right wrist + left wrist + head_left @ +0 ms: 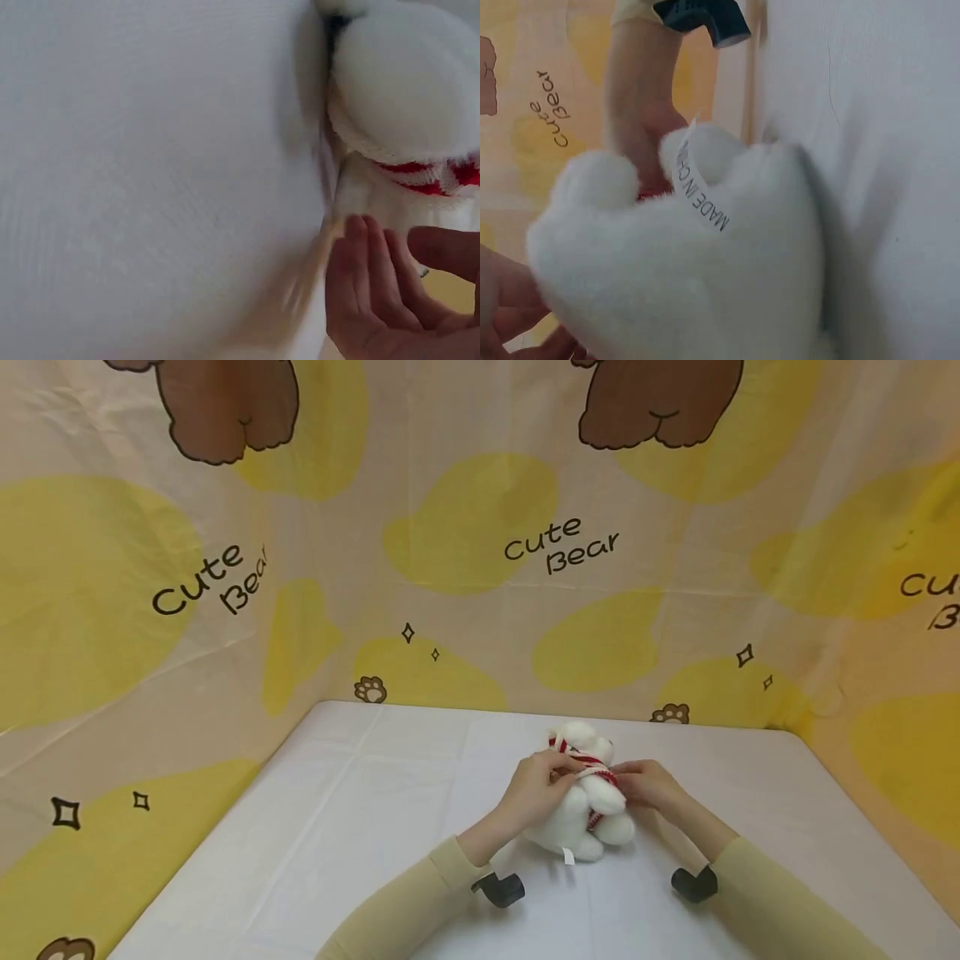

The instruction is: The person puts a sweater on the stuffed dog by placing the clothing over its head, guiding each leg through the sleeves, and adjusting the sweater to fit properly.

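Observation:
A white plush toy (555, 831) with a rounded head rests on the white table, its face turned to the right. Around its neck lies a red and white knitted scarf (592, 762). My left hand (536, 785) pinches the scarf at the neck with thumb and fingers; the toy's body partly hides that grip in the left wrist view. On the far side, my right hand (652, 785) reaches to the scarf and the toy's chest. Its fingers (382, 285) are nearly straight beside the toy, with the thumb apart from them.
The white table (360, 810) stretches around the toy, bordered by patterned cloth walls (465, 610). A white label (697, 187) reading "MADE IN CHINA" sticks out of the toy's lower body. Black mounts (501, 889) sit at both wrists.

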{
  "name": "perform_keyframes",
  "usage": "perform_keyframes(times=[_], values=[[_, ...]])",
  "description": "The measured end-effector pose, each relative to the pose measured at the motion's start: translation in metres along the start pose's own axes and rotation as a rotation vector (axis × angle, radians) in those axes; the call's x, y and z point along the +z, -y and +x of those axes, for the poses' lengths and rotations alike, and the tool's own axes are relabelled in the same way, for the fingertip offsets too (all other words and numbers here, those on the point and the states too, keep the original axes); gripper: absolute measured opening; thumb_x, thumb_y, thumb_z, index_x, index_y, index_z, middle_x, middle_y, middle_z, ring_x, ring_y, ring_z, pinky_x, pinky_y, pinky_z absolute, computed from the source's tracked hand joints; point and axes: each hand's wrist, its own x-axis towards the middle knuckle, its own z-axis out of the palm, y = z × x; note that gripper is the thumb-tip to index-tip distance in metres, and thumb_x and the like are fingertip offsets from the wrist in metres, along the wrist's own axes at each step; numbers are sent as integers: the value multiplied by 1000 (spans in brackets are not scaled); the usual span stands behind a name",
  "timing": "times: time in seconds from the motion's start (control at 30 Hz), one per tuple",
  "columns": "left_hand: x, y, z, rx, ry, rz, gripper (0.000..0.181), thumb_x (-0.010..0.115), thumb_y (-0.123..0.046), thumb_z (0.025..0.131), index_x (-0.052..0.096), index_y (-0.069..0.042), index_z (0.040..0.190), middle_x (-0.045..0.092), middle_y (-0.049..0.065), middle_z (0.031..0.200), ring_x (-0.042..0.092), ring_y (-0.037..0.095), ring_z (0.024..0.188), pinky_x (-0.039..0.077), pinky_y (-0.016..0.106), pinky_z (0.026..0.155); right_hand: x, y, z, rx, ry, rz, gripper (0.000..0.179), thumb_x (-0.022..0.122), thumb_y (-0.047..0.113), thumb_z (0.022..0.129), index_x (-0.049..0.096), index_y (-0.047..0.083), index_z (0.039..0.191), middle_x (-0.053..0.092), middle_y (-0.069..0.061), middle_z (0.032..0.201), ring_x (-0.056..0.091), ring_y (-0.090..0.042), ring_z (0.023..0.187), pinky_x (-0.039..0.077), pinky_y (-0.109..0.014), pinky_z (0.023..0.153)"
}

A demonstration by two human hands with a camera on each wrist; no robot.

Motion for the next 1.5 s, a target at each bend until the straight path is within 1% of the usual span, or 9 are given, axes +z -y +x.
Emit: perform_keyframes(times=[0.13,0.4,0.63,0.93,1.03,1.17,1.27,1.4,1.5], values=[[-4,9,3,26,-44,45,13,71,-12,80,75,-13,92,70,-1,90,60,7,81,44,16,70,-1,15,-10,-186,-181,-100,35,63,23,91,62,-4,114,66,-19,110,67,-11,90,56,-28,77],[2,14,7,70,-108,64,5,72,-11,79,71,-11,84,65,-2,78,53,4,73,42,16,68,-1,39,-37,-443,-90,-346,15,70,22,85,68,13,98,69,-2,93,64,-9,86,53,-25,74],[2,2,1,196,-98,-73,5,71,-10,81,70,-9,86,66,1,83,59,4,74,52,20,69,-7,46,-50,-389,-8,-432,9,67,4,80,63,11,79,66,-2,88,65,-15,85,53,-25,71],[1,1,-6,227,138,-3,5,69,-10,85,73,-10,88,67,1,84,56,3,83,47,12,76,-22,48,-44,-357,304,-450,11,56,-3,81,62,7,83,64,-4,92,62,-23,93,53,-34,78],[1,6,-3,150,130,-93,8,67,-12,87,73,-9,90,70,3,86,60,2,83,48,14,77,-22,50,-38,-331,164,-372,13,52,0,88,64,3,93,66,-11,97,63,-26,92,52,-34,76],[2,19,5,-111,39,-532,17,65,-13,89,68,2,96,69,9,84,65,6,75,55,24,75,-12,50,-28,-321,-63,-371,13,61,13,90,65,5,99,67,-15,103,66,-30,94,55,-37,74],[2,31,13,-305,-94,-835,19,63,-13,91,61,5,98,63,6,77,62,10,67,56,26,68,-2,46,-19,-304,-92,-400,16,66,21,88,67,8,99,68,-13,102,67,-28,92,55,-36,72],[-1,45,21,-463,-261,-845,16,59,-17,94,57,-2,95,53,0,71,51,9,60,48,21,57,6,39,-12,-288,-81,-369,20,68,22,87,67,7,101,68,-13,104,67,-27,92,54,-33,71],[-3,58,26,-502,-280,-698,17,57,-16,94,60,0,97,57,4,76,51,10,62,46,21,56,6,37,-10,-281,-91,-340,24,67,23,88,66,7,105,67,-14,107,65,-27,94,53,-31,71]])
